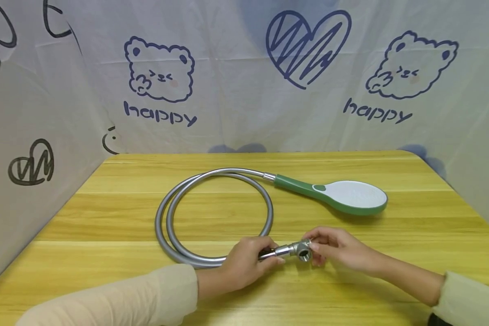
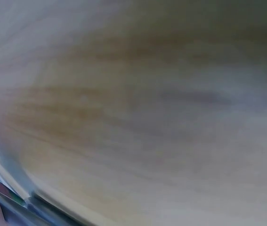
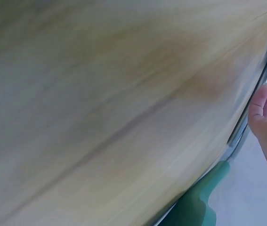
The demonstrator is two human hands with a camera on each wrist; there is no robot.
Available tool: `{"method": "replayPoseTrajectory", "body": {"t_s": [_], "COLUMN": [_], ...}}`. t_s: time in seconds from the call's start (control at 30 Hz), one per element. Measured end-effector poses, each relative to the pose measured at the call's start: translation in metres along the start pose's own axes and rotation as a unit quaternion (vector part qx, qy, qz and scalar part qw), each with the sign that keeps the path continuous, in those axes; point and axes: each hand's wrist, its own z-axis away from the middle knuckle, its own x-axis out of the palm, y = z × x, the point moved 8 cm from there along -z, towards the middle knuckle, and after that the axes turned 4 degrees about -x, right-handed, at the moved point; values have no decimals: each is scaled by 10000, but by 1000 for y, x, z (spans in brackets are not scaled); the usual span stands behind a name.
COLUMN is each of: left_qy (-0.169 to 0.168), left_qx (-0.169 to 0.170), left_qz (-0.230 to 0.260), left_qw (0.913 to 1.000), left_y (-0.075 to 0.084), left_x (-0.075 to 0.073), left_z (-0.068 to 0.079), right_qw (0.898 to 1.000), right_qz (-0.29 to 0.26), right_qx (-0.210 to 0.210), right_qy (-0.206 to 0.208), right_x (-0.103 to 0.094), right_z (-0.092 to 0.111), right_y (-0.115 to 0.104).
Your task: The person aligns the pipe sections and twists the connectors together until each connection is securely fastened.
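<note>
In the head view a grey metallic shower hose lies coiled in loops on the table. My left hand grips it just behind its shiny end nut. A metal tee fitting sits at that nut, one round threaded opening facing me. Thumb and fingers of my right hand pinch the fitting from the right. The hose's other end joins a green handheld shower head, white face up, behind my right hand. The right wrist view catches my right hand at its edge, with the green handle below.
The wooden table runs back to a white cloth wall with drawn bears and hearts. Another cloth panel stands along the left side. Both wrist views show mostly blurred tabletop.
</note>
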Motion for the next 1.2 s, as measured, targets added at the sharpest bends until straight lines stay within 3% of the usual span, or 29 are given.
{"method": "replayPoseTrajectory", "body": {"t_s": [0.27, 0.57, 0.87, 1.2], "left_qy": [-13, -66, -63, -81], "left_qx": [-59, -40, 22, 66], "left_qz": [120, 159, 174, 149], "left_qw": [9999, 9998, 9998, 9998], "left_y": [-1, -1, 0, 0], "left_x": [0, 0, 0, 1], "left_z": [0, 0, 0, 0], "right_qw": [9992, 9984, 9976, 9882], "right_qz": [-250, 484, 563, 1343], "right_qx": [-234, -295, -387, -657], "right_qy": [-195, 49, 103, 319], "right_x": [2, 1, 1, 0], "right_z": [-1, -2, -3, -2], "right_y": [-1, 1, 1, -9]}}
